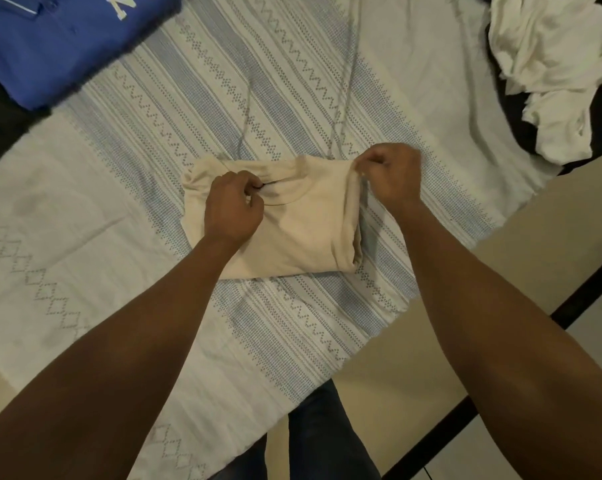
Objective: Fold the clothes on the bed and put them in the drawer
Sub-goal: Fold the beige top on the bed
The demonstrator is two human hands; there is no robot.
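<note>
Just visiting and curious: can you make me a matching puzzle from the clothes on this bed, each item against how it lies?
Things:
1. beige fabric top
2. blue shirt with white lettering
3. white cloth garments

States:
A. crumpled in a heap, far right
B. lying flat, far left
C. folded in the middle, pinched by the left hand and the right hand

Pairs: 1-C, 2-B, 3-A

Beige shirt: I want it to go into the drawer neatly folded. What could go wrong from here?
1. The left hand and the right hand pinch the beige shirt only along its far edge. If it is lifted from there, the folded layers may drop open.
2. Its right side bulges in loose folds, so the bundle may come out uneven or spring apart.
</note>
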